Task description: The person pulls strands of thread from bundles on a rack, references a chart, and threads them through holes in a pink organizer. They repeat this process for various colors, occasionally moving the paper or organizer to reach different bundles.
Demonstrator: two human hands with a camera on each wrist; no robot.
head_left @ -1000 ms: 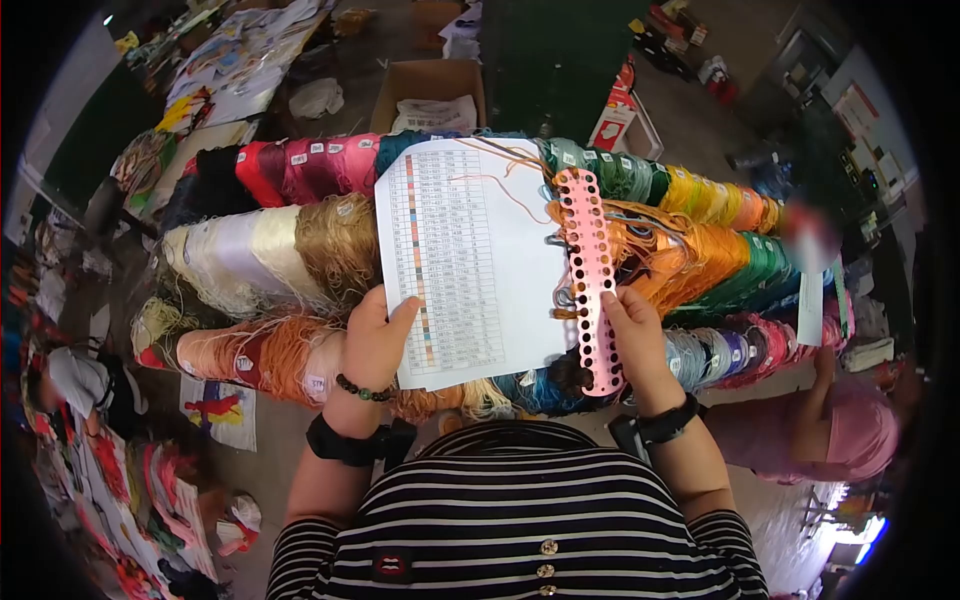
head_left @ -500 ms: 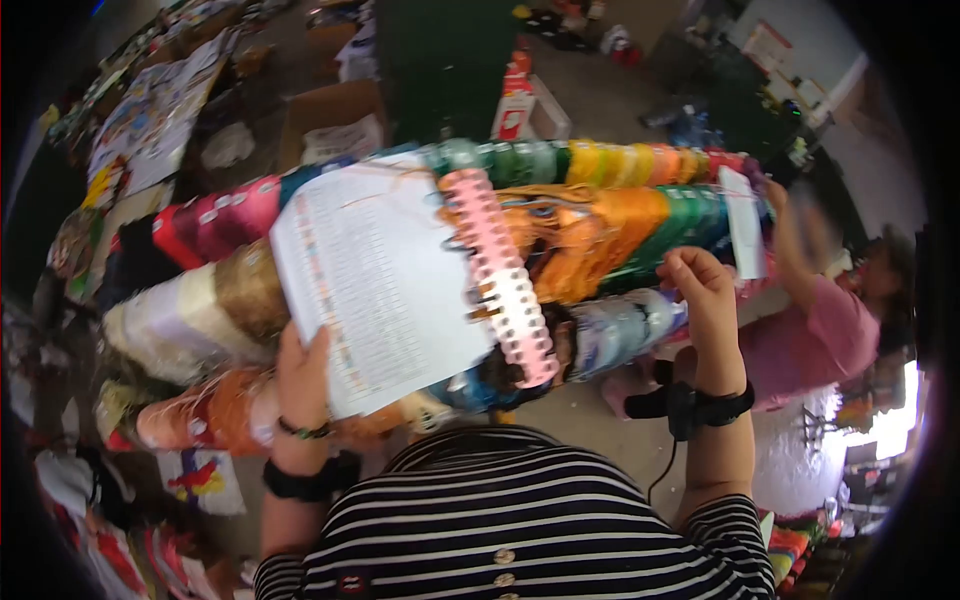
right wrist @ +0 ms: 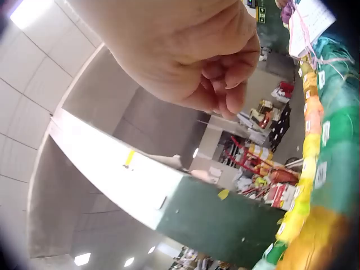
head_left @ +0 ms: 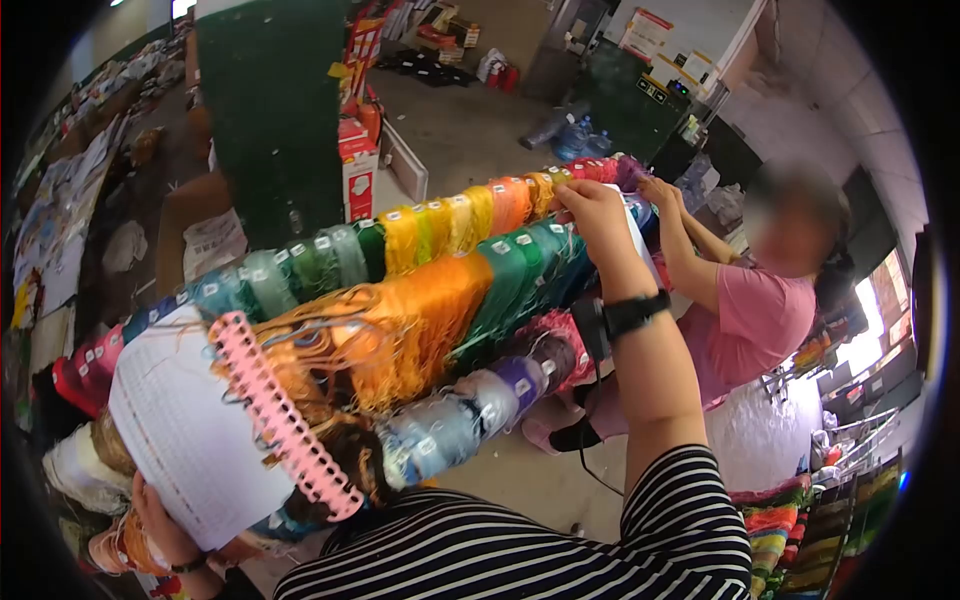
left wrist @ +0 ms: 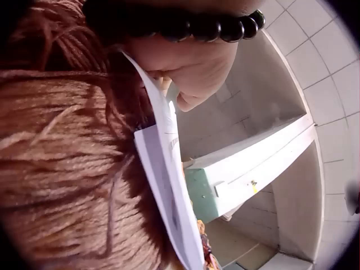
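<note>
In the head view my left hand (head_left: 162, 525) grips printed paper sheets (head_left: 190, 430) at their near left edge, thumb on top. The left wrist view shows that hand (left wrist: 194, 70) pinching the sheets (left wrist: 160, 163) beside brown thread (left wrist: 62, 163). A pink thread card (head_left: 285, 420) with rows of holes lies along the sheets' right edge. My right hand (head_left: 598, 215) reaches over the far right of the rack, fingertips near orange and olive-yellow skeins (head_left: 540, 190). The right wrist view shows this hand (right wrist: 191, 50) with loosely bent fingers and nothing visible in them.
Labelled skeins in rows include orange (head_left: 420, 330), green (head_left: 510, 280) and pale blue (head_left: 430, 440). A white sheet (right wrist: 310, 25) hangs at the rack's far end. Another person in pink (head_left: 770, 320) stands there. Behind are a green pillar (head_left: 275, 120) and a cardboard box (head_left: 175, 225).
My right hand has let go of the pink card and moved to the rack's far right. The head view has turned right. My left hand still holds the sheets.
</note>
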